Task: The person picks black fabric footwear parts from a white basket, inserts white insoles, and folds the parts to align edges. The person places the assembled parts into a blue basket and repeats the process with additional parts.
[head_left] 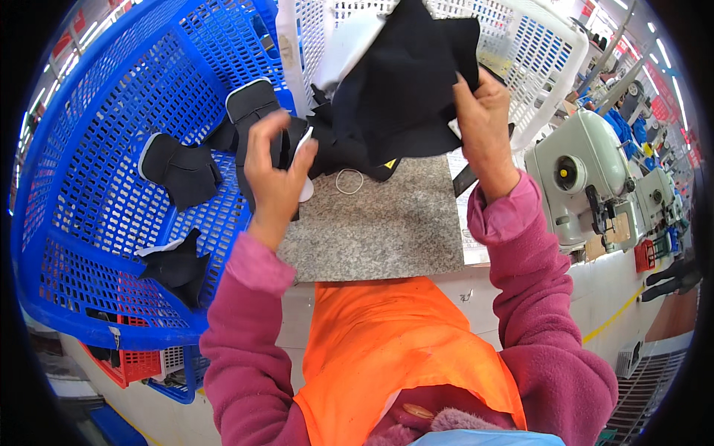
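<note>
My right hand (485, 119) grips the edge of a large black fabric piece (401, 89), thumb on the near side, and holds it up over the far part of a speckled grey board (379, 230). Slightly blurred, my left hand (275, 167) is raised by the board's left edge with thumb and fingers apart. Just behind it are black fabric pieces with white edging (253, 102); whether the hand touches them I cannot tell. More black fabric (338, 152) lies at the board's far edge, partly hidden by the raised piece. A thin white loop (349, 181) rests on the board.
A big blue perforated basket (82, 215) at the left holds several black pieces (178, 167). Behind the board stands a white basket (547, 63). To the right is a pale green sewing machine (576, 178). A red crate (134, 349) sits below the blue basket.
</note>
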{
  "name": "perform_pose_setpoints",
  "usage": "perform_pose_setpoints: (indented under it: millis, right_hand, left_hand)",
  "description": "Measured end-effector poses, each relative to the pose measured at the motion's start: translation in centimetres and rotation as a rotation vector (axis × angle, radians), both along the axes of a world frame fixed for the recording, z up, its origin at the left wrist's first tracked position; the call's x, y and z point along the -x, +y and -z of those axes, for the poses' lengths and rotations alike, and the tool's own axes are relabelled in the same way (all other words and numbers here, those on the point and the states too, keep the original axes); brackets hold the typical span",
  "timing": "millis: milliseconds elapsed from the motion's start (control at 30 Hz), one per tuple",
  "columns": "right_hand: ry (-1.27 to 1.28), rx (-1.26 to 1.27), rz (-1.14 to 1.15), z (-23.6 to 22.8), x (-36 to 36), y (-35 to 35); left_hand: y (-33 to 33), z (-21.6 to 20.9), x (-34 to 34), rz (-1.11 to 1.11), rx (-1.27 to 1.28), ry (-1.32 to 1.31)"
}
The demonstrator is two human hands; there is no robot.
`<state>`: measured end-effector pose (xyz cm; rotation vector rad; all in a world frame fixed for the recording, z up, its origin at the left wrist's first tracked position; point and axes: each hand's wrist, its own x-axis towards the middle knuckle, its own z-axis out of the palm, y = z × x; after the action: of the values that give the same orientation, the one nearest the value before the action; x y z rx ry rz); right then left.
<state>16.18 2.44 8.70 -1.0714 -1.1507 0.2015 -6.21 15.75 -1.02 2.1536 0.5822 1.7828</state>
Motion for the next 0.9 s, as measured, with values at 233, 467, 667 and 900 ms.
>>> perform_pose_setpoints:
  millis: [233, 467, 667, 900]
  right_hand:
    - [-0.282, 0.119, 0.107, 2.2, 3.1, -2.6]
    - [-0.851, -0.003, 0.016, 2.6, 4.3, -4.8]
    - [-1.094, 0.038, -0.318, 3.4, 5.6, -5.5]
    - [-0.988, 0.289, -0.553, 2.9, 5.0, -6.0]
  left_hand:
    - [-12.9, -0.4, 0.0, 0.597, 0.178, 0.015]
    - [-12.7, -1.1, -2.9, 0.769, 0.701, -0.246]
    - [-12.0, -0.8, -1.9, 1.092, 1.124, -0.370]
    - [-11.5, -0.5, -1.6, 0.877, 0.995, -0.475]
